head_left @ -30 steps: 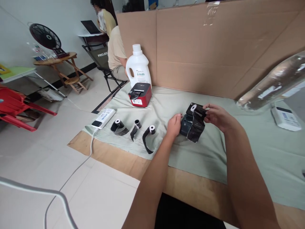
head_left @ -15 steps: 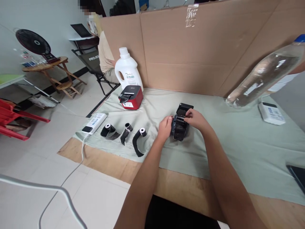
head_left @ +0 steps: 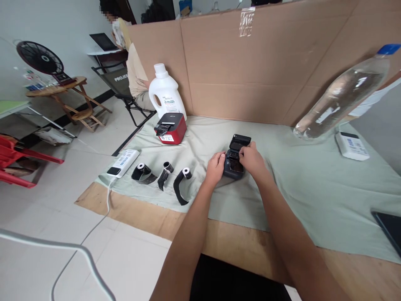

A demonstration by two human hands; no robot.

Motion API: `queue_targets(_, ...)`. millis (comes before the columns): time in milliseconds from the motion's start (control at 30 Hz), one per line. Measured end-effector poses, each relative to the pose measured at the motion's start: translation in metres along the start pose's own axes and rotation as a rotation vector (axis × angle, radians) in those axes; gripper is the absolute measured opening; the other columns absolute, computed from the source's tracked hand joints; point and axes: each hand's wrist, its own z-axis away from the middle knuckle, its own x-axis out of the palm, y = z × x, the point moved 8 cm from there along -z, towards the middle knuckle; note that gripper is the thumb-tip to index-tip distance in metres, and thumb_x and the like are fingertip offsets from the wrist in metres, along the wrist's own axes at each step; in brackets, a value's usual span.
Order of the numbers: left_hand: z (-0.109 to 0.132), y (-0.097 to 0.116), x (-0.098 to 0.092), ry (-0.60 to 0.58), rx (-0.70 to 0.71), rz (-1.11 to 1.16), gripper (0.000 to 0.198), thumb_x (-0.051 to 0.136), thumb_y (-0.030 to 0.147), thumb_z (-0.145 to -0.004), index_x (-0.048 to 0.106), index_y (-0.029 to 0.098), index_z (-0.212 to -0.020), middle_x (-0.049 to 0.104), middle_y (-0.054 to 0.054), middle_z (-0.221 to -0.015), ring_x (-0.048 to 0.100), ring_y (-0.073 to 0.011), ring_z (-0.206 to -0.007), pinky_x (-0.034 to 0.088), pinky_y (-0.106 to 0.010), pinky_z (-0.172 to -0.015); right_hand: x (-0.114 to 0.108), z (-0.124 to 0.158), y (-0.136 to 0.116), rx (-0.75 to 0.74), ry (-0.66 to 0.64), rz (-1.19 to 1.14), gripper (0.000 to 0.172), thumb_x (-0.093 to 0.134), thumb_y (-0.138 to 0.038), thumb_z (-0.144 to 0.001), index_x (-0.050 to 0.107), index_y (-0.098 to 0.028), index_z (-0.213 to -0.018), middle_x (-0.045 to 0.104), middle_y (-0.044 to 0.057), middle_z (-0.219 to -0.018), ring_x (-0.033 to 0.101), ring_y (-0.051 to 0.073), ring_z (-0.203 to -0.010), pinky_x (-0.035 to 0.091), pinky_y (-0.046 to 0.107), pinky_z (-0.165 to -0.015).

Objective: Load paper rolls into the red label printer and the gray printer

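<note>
A small dark printer (head_left: 234,173) stands on the pale green cloth with its lid (head_left: 240,140) raised. My left hand (head_left: 215,167) grips its left side, thumb along the top edge. My right hand (head_left: 251,159) is closed at the right of the open compartment, fingertips bent down into it. Glossy black material (head_left: 235,161) shows in the compartment; what the right fingertips pinch is hidden. To the left lie three partly unwound black rolls: one with a wide tail (head_left: 142,173), a middle one (head_left: 166,174) and one with a long curled strip (head_left: 181,186).
Behind the rolls are a red and black printer (head_left: 175,129) and a white jug (head_left: 168,92). White power banks (head_left: 123,163) lie at left and right (head_left: 352,145). A large water bottle (head_left: 341,96) leans against the cardboard wall (head_left: 238,75). A dark tablet-like object (head_left: 388,228) lies at right.
The black strip that hung over the printer's front is no longer there, baring the front. My right hand has lowered and turned into the compartment. The left hand keeps its hold.
</note>
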Motion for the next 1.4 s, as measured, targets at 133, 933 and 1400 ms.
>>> queue_targets(133,0.006,0.024,-0.008,-0.114,0.156,-0.106,0.041,0.055,0.043,-0.099,0.063,0.021,-0.132,0.063,-0.011,-0.135,0.059,-0.0235,-0.127,0.047,-0.037,-0.110,-0.009,-0.004,0.011,0.041,0.235,-0.170,0.018,0.059,-0.026,-0.088,0.060,-0.018,-0.105,0.054,0.013,-0.115,0.062,0.025,-0.092,0.048,0.037,-0.084)
queue_targets(933,0.067,0.054,0.002,-0.332,0.697,-0.665,0.047,0.059,0.008,-0.091,0.068,0.028,-0.132,0.069,-0.002,-0.136,0.060,-0.0230,-0.126,0.049,-0.044,-0.104,-0.016,-0.004,0.006,-0.172,-0.279,-0.307,0.007,0.065,-0.023,-0.083,0.067,-0.018,-0.088,0.066,0.003,-0.091,0.060,0.018,-0.086,0.043,0.026,-0.080)
queue_targets(1400,0.066,0.056,0.005,-0.306,0.655,-0.638,0.039,0.064,0.013,-0.090,0.072,0.029,-0.125,0.070,-0.002,-0.134,0.059,-0.0250,-0.126,0.050,-0.045,-0.101,0.022,-0.009,0.030,0.164,-0.408,-0.258,0.057,0.068,-0.044,-0.088,0.050,-0.020,-0.137,0.056,0.017,-0.140,0.061,0.026,-0.115,0.048,0.036,-0.094)
